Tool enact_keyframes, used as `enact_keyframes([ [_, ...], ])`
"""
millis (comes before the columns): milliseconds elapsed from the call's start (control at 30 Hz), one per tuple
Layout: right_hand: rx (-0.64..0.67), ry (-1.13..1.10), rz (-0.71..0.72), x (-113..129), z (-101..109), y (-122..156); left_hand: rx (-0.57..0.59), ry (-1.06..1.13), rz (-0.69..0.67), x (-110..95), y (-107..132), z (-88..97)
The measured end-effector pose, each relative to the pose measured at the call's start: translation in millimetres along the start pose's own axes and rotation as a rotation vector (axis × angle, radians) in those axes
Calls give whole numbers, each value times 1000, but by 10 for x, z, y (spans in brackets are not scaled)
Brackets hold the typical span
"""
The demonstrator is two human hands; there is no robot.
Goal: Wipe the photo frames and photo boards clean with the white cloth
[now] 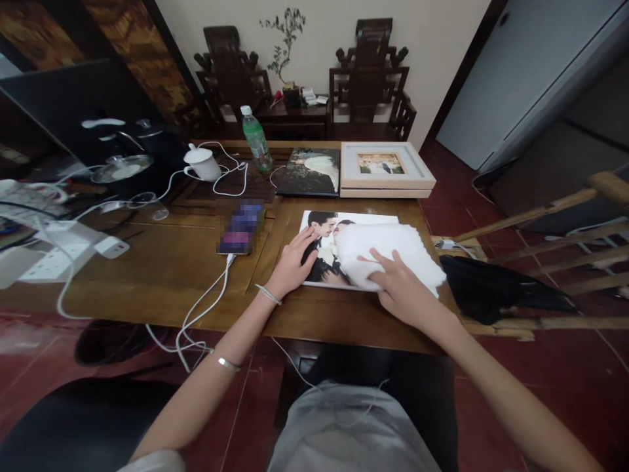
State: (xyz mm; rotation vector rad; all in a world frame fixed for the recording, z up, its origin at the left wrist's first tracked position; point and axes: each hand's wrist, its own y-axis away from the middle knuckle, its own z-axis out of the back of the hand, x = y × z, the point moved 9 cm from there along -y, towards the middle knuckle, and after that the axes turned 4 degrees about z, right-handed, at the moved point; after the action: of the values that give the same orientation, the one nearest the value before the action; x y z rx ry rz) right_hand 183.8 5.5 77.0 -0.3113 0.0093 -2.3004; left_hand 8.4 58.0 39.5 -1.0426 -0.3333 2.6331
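A large photo print (322, 226) of a couple lies flat on the wooden table (171, 275) in front of me. My left hand (293, 263) rests open on its left edge, fingers spread flat. A white fluffy cloth (393, 246) covers the print's right half. My right hand (400, 288) presses down on the cloth with fingers stretched out.
Behind the print lie a dark photo (309, 172) and a white framed picture (383, 169). A phone (240, 228) on a white cable, a green bottle (256, 139), a white cup (202, 162) and power strips (59, 252) sit left. A black cloth (491, 288) lies at the right.
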Motion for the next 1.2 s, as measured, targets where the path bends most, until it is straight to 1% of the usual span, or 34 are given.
enact_keyframes([
  [133, 20, 14, -93, -255, 12, -415, -6, 2, -6, -17, 0, 9],
  [267, -5, 9, -112, -438, 57, -802, -11, 7, -8, -18, 1, 10],
  [367, -31, 0, -130, -545, 95, -975, -7, 8, -14, -13, 3, 0],
  [433, -41, -1, -138, -586, 96, -1024, -5, 5, -10, -4, 3, -6],
  [533, -57, 32, -112, -545, 69, -1001, -11, 6, -7, 5, 4, -3],
  [633, -30, 54, -86, -395, -13, -856, -15, 4, -14, 5, 5, -5],
  [733, 6, 36, -62, -137, -90, -587, -16, -9, -14, 8, 8, -10],
  [867, 8, -16, -7, 271, -128, -141, -9, -15, 5, 12, 9, -17],
  [967, 10, -45, 47, 453, -134, 81, 7, -14, 10, 7, 3, -26],
  [1000, 13, -52, 59, 466, -132, 108, 11, -15, 9, 6, 2, -30],
  [1067, 20, -63, 72, 419, -121, 80, 15, -17, 13, 9, 1, -33],
  [1133, 29, -63, 75, 299, -109, -48, 10, -19, 14, 12, 3, -31],
  [1200, 34, -40, 62, 131, -96, -249, 0, -19, 10, 9, 6, -23],
])
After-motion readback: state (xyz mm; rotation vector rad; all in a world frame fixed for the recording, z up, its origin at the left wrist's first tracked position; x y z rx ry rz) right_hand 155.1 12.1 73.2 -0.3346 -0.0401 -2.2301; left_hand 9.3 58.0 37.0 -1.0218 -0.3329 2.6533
